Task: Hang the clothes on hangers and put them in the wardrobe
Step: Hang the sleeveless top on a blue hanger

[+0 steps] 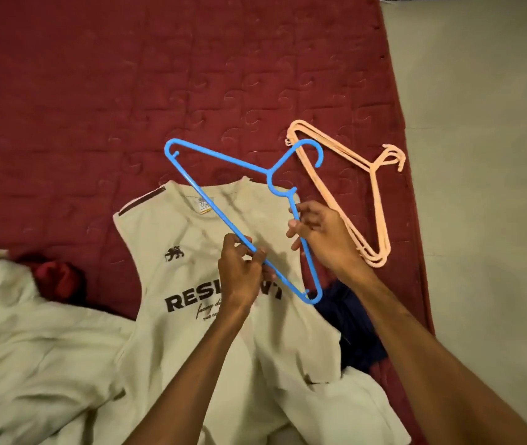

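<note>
Above the beige shirt (159, 277), left grip (239, 271) and right grip (323, 239) pinch the blue hanger (270, 172); best tilt one end into its neck first.

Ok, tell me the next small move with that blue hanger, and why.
Probably lower the far end of the blue hanger into the neck opening of the shirt. The left hand and right hand both grip the hanger just above the shirt, which lies flat on the bed, front up, not yet on any hanger.
</note>
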